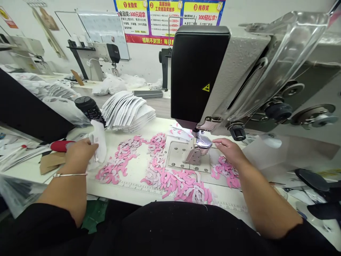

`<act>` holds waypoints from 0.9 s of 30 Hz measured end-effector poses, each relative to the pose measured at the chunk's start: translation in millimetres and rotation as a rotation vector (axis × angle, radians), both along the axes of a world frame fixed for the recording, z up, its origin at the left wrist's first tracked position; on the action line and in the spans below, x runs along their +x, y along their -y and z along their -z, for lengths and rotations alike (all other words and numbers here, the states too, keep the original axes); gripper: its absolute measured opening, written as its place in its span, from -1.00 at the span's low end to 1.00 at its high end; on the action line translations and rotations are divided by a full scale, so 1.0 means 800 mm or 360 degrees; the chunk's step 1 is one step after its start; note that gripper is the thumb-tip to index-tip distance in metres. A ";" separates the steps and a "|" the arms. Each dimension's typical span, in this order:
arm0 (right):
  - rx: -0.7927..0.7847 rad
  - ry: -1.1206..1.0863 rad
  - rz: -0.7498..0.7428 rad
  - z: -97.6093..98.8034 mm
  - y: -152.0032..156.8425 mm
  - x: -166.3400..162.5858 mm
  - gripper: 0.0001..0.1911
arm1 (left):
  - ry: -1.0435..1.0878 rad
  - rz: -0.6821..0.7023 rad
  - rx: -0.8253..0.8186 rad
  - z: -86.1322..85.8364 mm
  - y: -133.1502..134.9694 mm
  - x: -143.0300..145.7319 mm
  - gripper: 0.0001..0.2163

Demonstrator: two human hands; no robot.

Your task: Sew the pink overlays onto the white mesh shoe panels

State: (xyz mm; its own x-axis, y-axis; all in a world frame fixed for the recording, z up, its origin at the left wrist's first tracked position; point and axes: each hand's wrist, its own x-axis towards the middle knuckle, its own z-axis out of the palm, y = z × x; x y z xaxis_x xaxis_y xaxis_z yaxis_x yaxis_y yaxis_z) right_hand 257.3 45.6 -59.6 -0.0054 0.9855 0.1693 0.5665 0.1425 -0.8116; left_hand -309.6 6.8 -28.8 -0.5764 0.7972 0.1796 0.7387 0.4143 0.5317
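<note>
Grip of the left hand (82, 151): nearly closed, thumb and fingers pinching a white piece (100, 142) left of the pink scraps (109, 172). We read its long axis as running away from the body, far end leaning slightly left; near end blurred. Right hand (230, 151) loosely curled beside a metal part (204, 142) of the sewing machine (199, 71); fingertip contact we cannot tell

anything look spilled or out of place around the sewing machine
The small pink and white pieces lie in loose, scattered heaps left, right and in front of the sewing machine's metal plate, untidier than the layered white stack, though perhaps deliberately. Nothing looks plainly damaged.
</note>
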 end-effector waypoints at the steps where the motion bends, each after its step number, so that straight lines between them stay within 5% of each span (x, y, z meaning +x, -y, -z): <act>1: -0.0018 0.0003 0.0024 -0.002 0.010 0.004 -0.69 | -0.0070 -0.0064 -0.0027 -0.008 0.007 0.003 -0.74; 5: -0.0052 -0.0136 0.0142 -0.013 0.052 0.014 -0.74 | -0.0506 -0.0308 0.0121 -0.052 0.041 0.037 -0.79; 8: -0.0016 -0.0311 -0.0075 -0.027 0.087 -0.006 -0.80 | -0.0235 -0.0370 0.0499 -0.083 0.070 0.095 -0.74; 11: -0.0105 -0.0266 -0.0578 -0.045 0.121 -0.055 -0.72 | 0.0380 0.0065 0.0879 -0.087 0.097 0.175 -0.71; 15: -0.0083 -0.0460 -0.1033 -0.055 0.147 -0.119 -0.29 | 0.1235 0.0761 0.0574 -0.053 0.113 0.280 -0.72; 19: -0.0125 -0.0758 -0.0860 -0.042 0.150 -0.121 -0.61 | 0.1815 0.1136 0.0268 -0.030 0.109 0.330 -0.75; 24: -0.0472 -0.1240 -0.0500 -0.030 0.139 -0.062 -0.54 | 0.2039 0.1037 0.0386 -0.043 0.081 0.322 -0.78; 27: -0.0639 -0.1329 -0.0487 -0.035 0.126 -0.032 -0.48 | 0.2092 0.1020 0.0301 -0.044 0.060 0.320 -0.78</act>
